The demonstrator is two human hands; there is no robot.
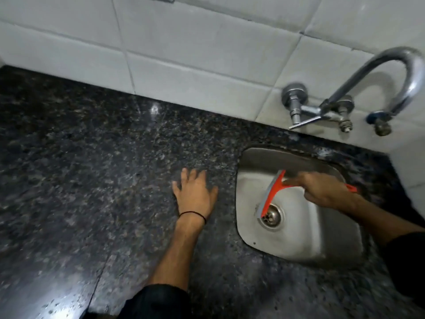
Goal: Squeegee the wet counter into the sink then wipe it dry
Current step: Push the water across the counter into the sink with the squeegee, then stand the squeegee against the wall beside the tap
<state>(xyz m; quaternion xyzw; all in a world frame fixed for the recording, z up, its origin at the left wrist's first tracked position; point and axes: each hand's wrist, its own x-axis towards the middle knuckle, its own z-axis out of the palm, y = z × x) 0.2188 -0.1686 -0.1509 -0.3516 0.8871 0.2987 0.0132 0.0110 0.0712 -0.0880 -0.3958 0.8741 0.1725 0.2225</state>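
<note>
My right hand (326, 192) grips the handle of an orange squeegee (272, 194). Its grey blade hangs over the steel sink (322, 245), its lower end near the drain (271, 215). My left hand (195, 192) lies flat, fingers spread, on the dark speckled granite counter (92, 169) just left of the sink, holding nothing. A black band circles that wrist. The counter shines with wet patches at the lower left.
A chrome tap (379, 72) curves out from the white tiled wall (184, 54) above the sink's far edge, with a valve (295, 104) left of it. A seam (99, 282) runs through the counter near the front.
</note>
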